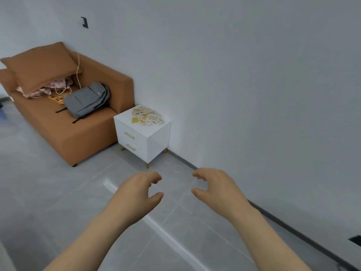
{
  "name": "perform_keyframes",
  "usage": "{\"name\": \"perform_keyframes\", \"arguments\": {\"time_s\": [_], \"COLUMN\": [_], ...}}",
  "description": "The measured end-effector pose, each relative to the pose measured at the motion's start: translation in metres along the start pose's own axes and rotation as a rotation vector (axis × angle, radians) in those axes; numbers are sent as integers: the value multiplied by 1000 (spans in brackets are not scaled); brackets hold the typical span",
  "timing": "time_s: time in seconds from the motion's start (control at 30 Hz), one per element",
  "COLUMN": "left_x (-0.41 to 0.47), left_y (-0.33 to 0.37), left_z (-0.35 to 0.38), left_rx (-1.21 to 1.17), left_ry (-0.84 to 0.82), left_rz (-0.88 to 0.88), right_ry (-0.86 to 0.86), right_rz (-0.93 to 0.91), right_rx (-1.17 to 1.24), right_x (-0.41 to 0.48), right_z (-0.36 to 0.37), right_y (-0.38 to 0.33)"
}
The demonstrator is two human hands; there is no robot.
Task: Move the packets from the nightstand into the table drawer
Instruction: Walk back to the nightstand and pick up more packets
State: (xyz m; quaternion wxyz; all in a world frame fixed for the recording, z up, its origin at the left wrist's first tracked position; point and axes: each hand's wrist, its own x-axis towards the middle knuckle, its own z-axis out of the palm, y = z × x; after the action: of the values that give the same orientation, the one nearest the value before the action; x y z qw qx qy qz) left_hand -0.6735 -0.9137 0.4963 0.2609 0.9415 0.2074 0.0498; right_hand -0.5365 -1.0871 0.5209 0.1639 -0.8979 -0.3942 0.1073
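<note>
A pile of several small beige and yellow packets (146,115) lies on top of a white nightstand (156,137) with two drawers, standing against the wall beside a sofa. My left hand (136,189) and my right hand (214,187) are stretched out in front of me over the floor, well short of the nightstand. Both hands hold nothing, with fingers loosely curled and apart. No table drawer is in view.
An orange sofa (82,132) stands left of the nightstand, carrying a grey backpack (86,100), cushions and pink cloth. A white wall (254,85) with a dark skirting board runs along the right. Grey tiled floor (58,192) lies between me and the nightstand.
</note>
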Motion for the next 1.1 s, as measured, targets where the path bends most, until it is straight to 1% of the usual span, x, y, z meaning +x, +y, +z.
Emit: {"name": "perform_keyframes", "arguments": {"time_s": [0.27, 0.53, 0.83, 1.1], "left_x": [113, 239, 388, 498], "left_y": [-70, -125, -175, -246], "left_z": [-41, -57, -77, -102], "left_rx": [0, 15, -14, -29], "left_ry": [-20, -10, 3, -20], "left_rz": [-51, -97, -205, -219], "right_ry": [-32, -78, -118, -192], "right_rz": [14, 7, -14, -14], "right_rx": [58, 93, 69, 51], "right_x": [140, 290, 466, 596], "right_z": [9, 20, 8, 25], "right_y": [-21, -12, 9, -13]}}
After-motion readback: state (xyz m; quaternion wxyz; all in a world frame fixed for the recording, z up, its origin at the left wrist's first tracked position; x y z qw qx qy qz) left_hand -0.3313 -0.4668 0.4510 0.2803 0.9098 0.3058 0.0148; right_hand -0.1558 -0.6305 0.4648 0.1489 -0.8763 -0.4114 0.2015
